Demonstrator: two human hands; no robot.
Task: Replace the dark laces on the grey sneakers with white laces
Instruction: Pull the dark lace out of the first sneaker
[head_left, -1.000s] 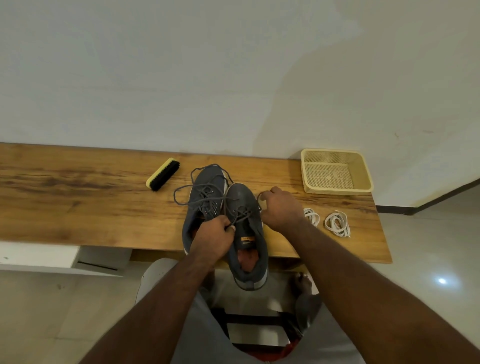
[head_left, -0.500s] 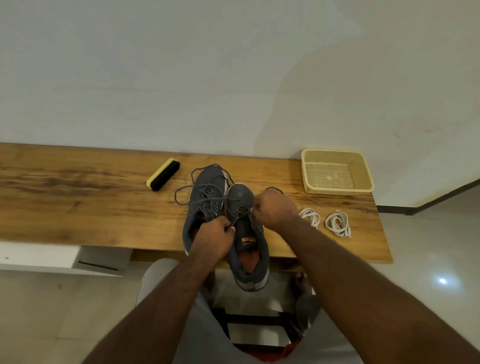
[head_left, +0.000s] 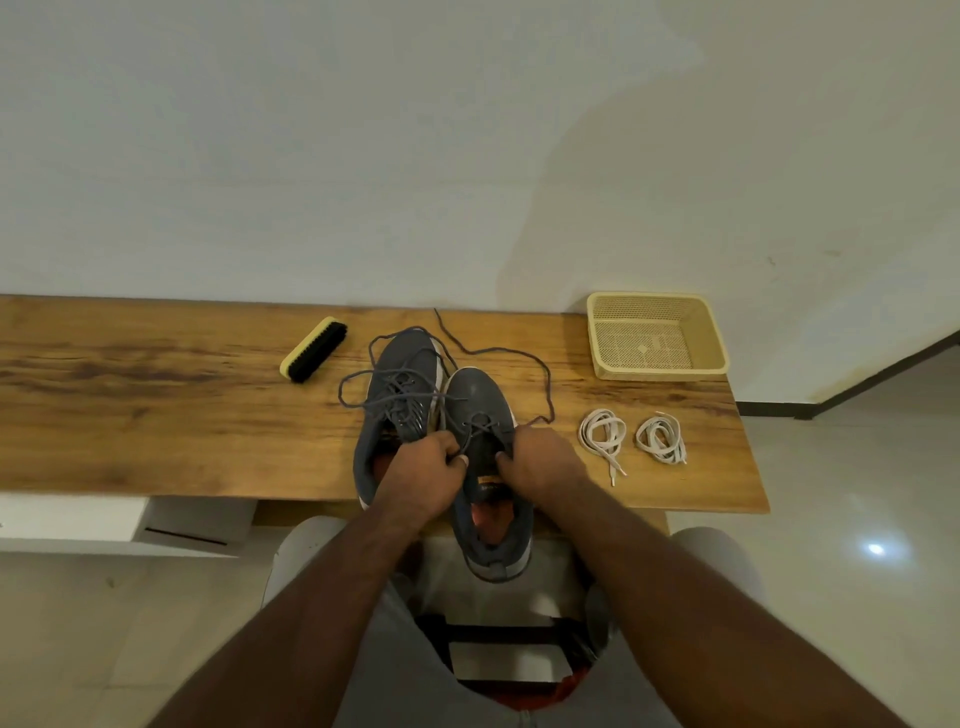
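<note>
Two grey sneakers stand side by side on the wooden table (head_left: 156, 415). The left sneaker (head_left: 402, 374) keeps its dark lace loosely threaded. The right sneaker (head_left: 480, 400) overhangs the table's front edge. My left hand (head_left: 423, 475) pinches a strand of the dark lace (head_left: 519, 356) at the shoe's left eyelets. My right hand (head_left: 540, 460) grips the lace at the right eyelets. A long loose end of that lace trails over the table behind the shoes. Two coiled white laces (head_left: 602, 439) (head_left: 661, 439) lie to the right.
A yellow-backed black shoe brush (head_left: 314, 349) lies left of the sneakers. A cream mesh basket (head_left: 655, 332) stands at the back right by the wall. The table's right edge is just past the white laces. My knees are below the table front.
My right hand has pulled a long stretch of dark lace out of the right sneaker; it now lies looped over the table behind the shoes. The right hand came back to the eyelets.
</note>
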